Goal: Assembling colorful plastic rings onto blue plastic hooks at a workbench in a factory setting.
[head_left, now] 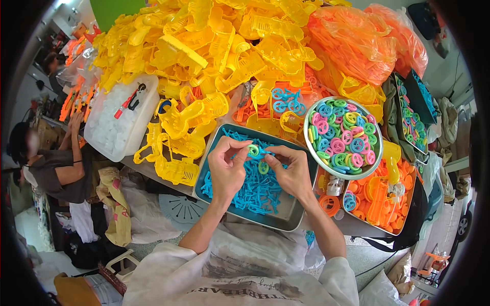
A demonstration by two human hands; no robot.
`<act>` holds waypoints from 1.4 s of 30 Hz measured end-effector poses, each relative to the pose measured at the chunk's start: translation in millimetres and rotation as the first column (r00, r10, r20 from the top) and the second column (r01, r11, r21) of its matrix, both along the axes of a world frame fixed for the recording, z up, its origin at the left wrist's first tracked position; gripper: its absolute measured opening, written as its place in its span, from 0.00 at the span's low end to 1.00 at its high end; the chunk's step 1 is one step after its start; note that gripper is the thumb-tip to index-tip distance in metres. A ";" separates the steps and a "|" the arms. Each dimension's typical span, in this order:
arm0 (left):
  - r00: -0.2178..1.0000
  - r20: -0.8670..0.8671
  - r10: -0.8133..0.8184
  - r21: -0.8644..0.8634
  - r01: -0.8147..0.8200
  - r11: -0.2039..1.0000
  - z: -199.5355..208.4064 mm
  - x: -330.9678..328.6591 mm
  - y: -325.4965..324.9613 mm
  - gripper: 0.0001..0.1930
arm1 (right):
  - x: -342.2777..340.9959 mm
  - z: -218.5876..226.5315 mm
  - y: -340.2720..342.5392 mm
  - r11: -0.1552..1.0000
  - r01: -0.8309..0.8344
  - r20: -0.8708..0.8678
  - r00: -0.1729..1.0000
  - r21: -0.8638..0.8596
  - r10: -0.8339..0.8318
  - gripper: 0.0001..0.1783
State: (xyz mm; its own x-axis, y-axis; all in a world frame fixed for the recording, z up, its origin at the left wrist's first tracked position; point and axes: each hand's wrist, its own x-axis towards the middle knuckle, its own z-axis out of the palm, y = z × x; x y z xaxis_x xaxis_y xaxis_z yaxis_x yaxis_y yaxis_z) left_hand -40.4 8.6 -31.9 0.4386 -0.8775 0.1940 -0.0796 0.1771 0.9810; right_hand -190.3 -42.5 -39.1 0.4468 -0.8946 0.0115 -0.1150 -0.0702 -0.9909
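My left hand (227, 168) pinches a small green plastic wheel (253, 150) above a rectangular metal tray (290, 218). Opposite it, my right hand (292, 171) grips a small blue plastic piece (263, 152) between thumb and fingers. The wheel and the blue piece meet between my fingertips; whether they are joined I cannot tell. Thin blue plastic parts (253, 189) lie heaped in the tray below. Another green wheel (263, 168) rests on them. Right of my hands stands a round metal bowl (308, 133) full of pink, green, blue and yellow wheels (343, 136).
Yellow plastic shells (194, 122) pile up across the table's far side. Orange parts fill a bag (352, 43) and a tray (383, 204) on the right. A white tub (148, 122) holds clear pieces and red-handled cutters (125, 103). Another person (56, 168) works at the left.
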 end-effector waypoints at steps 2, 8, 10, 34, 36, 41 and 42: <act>1.000 -0.010 -0.002 0.020 0.002 1.000 0.9 -1.3 1.4 0.01 | 0.1 -1.9 0.1 0.998 0.016 0.063 0.998 0.054 -0.019 0.10; 0.979 -0.205 -0.010 0.026 0.016 1.000 0.2 -10.7 -1.1 0.02 | -3.1 -12.2 -6.6 0.985 -0.020 0.160 0.987 0.173 -0.008 0.11; 0.993 -0.119 0.024 0.011 -0.023 1.000 -2.1 -14.2 -2.0 0.02 | -3.9 -12.6 -8.0 0.976 -0.035 0.174 0.985 0.215 -0.003 0.12; 0.991 -0.119 -0.054 0.089 0.065 0.994 -3.8 11.4 5.7 0.04 | 5.8 4.8 -0.2 0.919 0.109 -0.042 0.990 -0.378 -0.135 0.10; 0.988 -0.143 -0.065 0.090 0.079 0.993 -7.1 13.8 9.4 0.04 | 4.0 3.2 0.5 0.903 0.118 -0.053 0.987 -0.412 -0.153 0.10; 0.962 -0.250 -0.111 0.011 0.118 0.993 -4.5 9.6 13.9 0.04 | 2.3 7.3 5.0 0.882 0.144 -0.057 0.980 -0.449 -0.190 0.10; 0.969 -0.210 -0.128 -0.036 0.123 0.992 -4.5 9.9 14.8 0.04 | 1.8 6.7 5.6 0.857 0.152 -0.046 0.979 -0.492 -0.200 0.10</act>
State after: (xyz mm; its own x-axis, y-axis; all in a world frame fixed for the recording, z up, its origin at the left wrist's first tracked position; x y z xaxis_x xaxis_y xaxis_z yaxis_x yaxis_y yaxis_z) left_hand -30.5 23.4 -36.4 0.3580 -0.9247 0.1293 0.1531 0.1948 0.9688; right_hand -188.5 -36.9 -32.3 0.3030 -0.8508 0.4294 -0.2596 -0.5072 -0.8218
